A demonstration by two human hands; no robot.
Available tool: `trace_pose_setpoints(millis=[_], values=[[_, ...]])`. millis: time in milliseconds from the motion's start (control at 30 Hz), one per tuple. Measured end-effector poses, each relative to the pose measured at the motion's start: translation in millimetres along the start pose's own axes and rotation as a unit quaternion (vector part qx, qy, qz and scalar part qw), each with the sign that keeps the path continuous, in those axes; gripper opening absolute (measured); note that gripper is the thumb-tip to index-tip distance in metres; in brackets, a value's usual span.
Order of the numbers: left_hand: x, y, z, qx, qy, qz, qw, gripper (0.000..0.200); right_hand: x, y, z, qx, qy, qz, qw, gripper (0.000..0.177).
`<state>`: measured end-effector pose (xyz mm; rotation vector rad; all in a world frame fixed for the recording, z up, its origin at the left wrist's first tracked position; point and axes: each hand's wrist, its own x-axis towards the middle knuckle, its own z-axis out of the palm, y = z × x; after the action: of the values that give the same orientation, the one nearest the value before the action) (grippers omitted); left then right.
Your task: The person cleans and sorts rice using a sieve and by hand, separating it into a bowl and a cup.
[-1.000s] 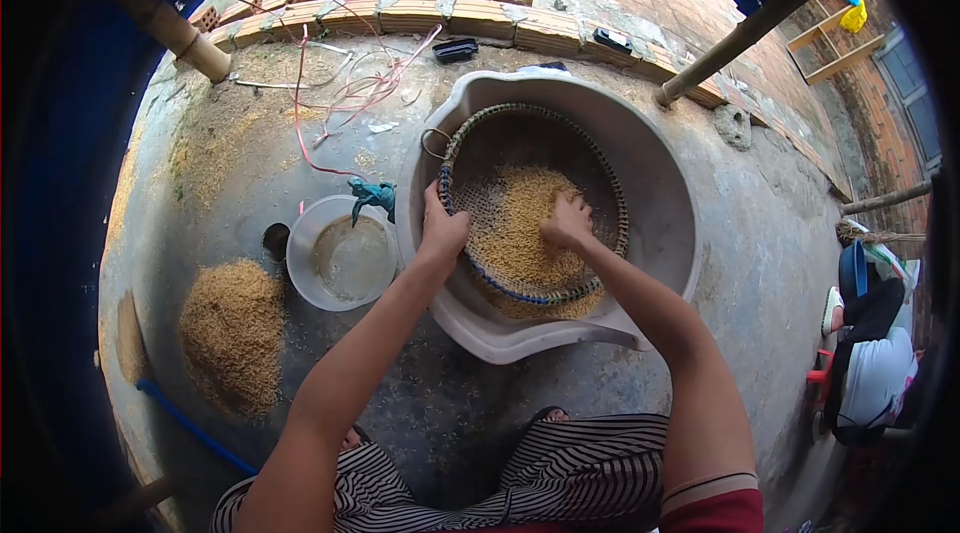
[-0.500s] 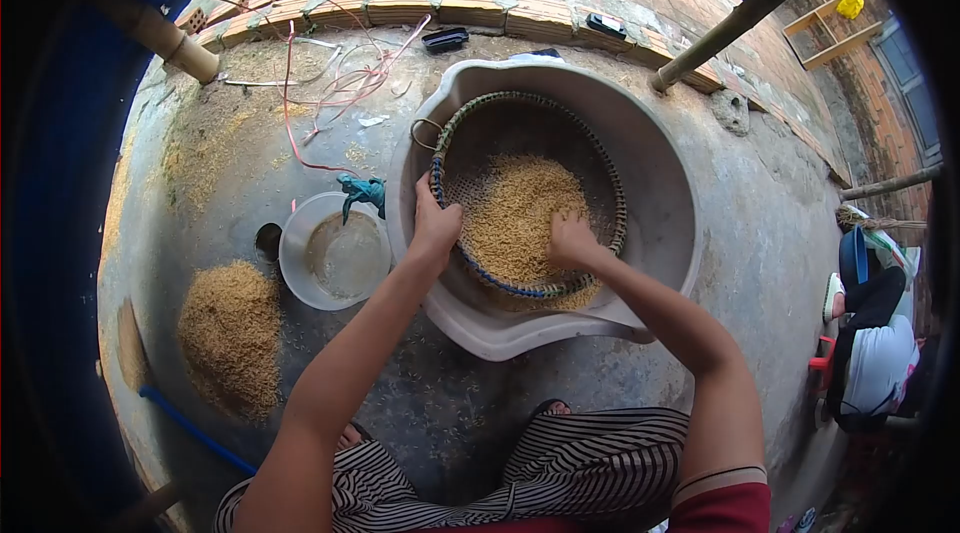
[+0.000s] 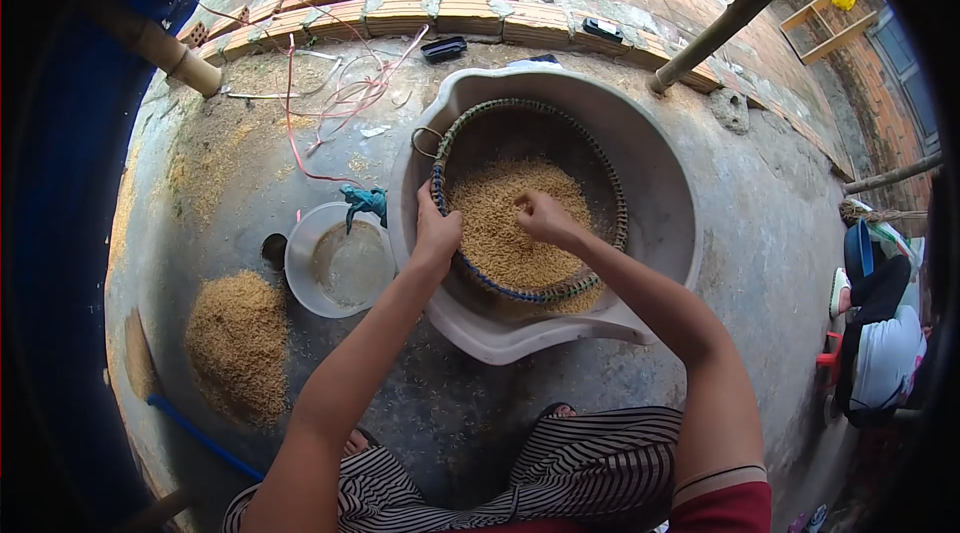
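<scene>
A round woven sieve [image 3: 618, 183] with a bound rim rests inside a large grey plastic tub [image 3: 672, 173]. Yellow-brown grain [image 3: 500, 243] is spread over its mesh, and some lies in the tub below. My left hand [image 3: 437, 230] grips the sieve's left rim, just under a small ring. Over the middle of the grain is my right hand [image 3: 546, 217], its fingers curled together; what they hold, if anything, is hidden.
Left of the tub stands a clear plastic basin [image 3: 345, 258] with a teal cloth [image 3: 363, 203] at its edge. A grain heap [image 3: 238, 348] lies on the floor at left. Bamboo poles [image 3: 740, 18] rise beyond the tub. Someone in a white top [image 3: 885, 358] is at far right.
My right hand has lifted out of the grain and moved left and away from me, fingers now curled. The left hand keeps its hold on the rim.
</scene>
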<state>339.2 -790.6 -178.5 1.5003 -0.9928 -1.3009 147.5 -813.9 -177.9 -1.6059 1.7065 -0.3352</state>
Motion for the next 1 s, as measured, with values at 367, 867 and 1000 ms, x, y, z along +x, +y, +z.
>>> trace_pose_setpoints(millis=[367, 867, 1000], values=[[-3, 3, 1, -0.001, -0.003, 0.007, 1.0, 0.062, 49, 0, 2, -0.124, -0.021, -0.095, 0.987, 0.047], [-4, 1, -1, -0.018, -0.015, 0.014, 1.0, 0.064, 11, 0, 16, -0.17, -0.064, -0.167, 0.969, 0.046], [-5, 2, -1, -0.003, -0.008, 0.011, 1.0, 0.064, 9, 35, -36, -0.082, 0.033, -0.074, 0.993, 0.036]])
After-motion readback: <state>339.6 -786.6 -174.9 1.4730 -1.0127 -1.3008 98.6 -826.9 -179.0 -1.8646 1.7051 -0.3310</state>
